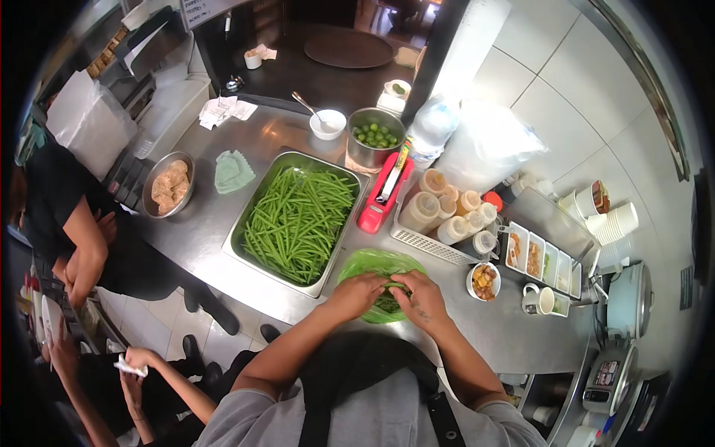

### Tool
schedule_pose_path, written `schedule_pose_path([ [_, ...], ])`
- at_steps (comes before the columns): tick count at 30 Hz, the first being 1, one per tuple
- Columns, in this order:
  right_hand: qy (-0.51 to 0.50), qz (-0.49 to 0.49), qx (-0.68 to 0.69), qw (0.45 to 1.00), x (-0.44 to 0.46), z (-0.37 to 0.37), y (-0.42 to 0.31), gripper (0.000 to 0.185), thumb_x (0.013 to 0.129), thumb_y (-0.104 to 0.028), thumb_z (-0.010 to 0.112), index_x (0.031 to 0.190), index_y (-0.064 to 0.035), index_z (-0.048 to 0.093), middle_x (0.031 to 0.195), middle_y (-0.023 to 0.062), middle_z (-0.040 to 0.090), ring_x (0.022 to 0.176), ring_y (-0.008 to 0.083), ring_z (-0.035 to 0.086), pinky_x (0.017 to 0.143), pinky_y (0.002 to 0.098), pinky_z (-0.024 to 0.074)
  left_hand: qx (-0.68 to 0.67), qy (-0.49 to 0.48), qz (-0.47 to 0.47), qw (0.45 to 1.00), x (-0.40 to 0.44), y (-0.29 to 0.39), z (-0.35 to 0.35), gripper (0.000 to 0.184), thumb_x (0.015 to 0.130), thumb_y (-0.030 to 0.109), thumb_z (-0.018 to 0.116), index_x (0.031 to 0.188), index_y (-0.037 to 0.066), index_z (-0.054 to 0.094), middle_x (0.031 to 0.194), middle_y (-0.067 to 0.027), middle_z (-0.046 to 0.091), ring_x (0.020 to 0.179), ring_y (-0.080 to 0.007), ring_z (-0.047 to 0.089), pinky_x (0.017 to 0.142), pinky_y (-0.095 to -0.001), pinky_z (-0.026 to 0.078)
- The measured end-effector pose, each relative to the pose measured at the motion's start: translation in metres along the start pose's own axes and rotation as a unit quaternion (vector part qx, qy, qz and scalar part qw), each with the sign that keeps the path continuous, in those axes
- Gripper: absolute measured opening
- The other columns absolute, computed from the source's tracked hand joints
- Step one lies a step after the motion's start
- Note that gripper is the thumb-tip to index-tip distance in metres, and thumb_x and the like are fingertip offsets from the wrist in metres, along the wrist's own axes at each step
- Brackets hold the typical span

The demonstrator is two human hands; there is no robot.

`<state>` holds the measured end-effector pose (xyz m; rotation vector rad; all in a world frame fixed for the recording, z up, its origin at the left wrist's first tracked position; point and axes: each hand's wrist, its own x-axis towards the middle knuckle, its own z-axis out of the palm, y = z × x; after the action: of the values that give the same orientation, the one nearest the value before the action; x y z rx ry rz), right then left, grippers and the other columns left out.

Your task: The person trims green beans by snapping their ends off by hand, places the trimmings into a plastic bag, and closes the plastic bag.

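A green plastic bag point(383, 261) lies on the steel counter in front of me, with dark green scraps inside. Over it, my left hand point(359, 295) and my right hand point(418, 299) meet with fingers bent together, both closed on a green bean point(390, 284). Left of the bag stands a deep steel tray point(237, 242) heaped with green beans point(298, 220). A red sealing tool point(384, 195) lies beyond the bag, between the tray and a white basket point(436, 248) of squeeze bottles.
Along the back are a white bowl point(328, 124) with a spoon and a pot of limes point(375, 137). A metal bowl of raw meat point(170, 186) and a cloth point(233, 172) sit left; a food bowl point(483, 281) and mug point(538, 299) right. Other people stand left.
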<state>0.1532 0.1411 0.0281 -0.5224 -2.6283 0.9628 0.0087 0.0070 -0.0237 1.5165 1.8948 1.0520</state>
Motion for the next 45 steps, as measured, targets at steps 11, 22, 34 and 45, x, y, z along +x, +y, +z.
schedule_pose_path([
  [11,0.009,-0.039,-0.168,0.985,-0.008,-0.018,-0.005,0.007,0.079,-0.009,0.067,0.083,-0.0031,0.066,0.079,0.0125,0.062,0.076,0.0319,0.063,0.070,0.0436,0.0513,0.036,0.013,0.035,0.999,0.002,0.012,-0.014,0.022,0.092,0.010,0.062,0.112,0.002,0.067,0.096,-0.0168,0.064,0.090,-0.0379,0.063,0.078,-0.0456,0.051],
  [22,0.048,0.150,0.144,0.977,-0.011,-0.015,-0.004,0.009,0.083,-0.004,0.064,0.086,0.0026,0.069,0.074,0.0102,0.068,0.063,0.0137,0.062,0.061,0.0280,0.0490,-0.058,0.049,0.038,0.996,-0.003,0.020,-0.012,0.019,0.094,0.009,0.059,0.109,-0.001,0.065,0.098,-0.0196,0.063,0.091,-0.0401,0.061,0.079,-0.0463,0.050],
  [34,0.025,0.183,0.372,0.910,0.000,-0.017,-0.006,0.017,0.094,-0.007,0.063,0.106,0.0039,0.069,0.088,0.0080,0.071,0.077,0.0099,0.065,0.072,0.0224,0.0515,-0.540,0.103,-0.021,0.835,0.000,0.013,-0.027,0.019,0.104,0.012,0.049,0.117,0.003,0.058,0.106,-0.0142,0.067,0.073,-0.0164,0.063,0.071,-0.0328,0.055],
  [45,-0.012,0.197,0.386,0.901,-0.002,0.002,-0.008,0.024,0.095,-0.015,0.066,0.110,0.0023,0.069,0.091,0.0074,0.072,0.077,0.0104,0.066,0.068,0.0226,0.0503,-0.637,0.083,-0.004,0.766,0.001,0.012,-0.026,0.022,0.105,0.013,0.045,0.120,0.002,0.056,0.109,-0.0170,0.066,0.075,-0.0177,0.062,0.074,-0.0343,0.055],
])
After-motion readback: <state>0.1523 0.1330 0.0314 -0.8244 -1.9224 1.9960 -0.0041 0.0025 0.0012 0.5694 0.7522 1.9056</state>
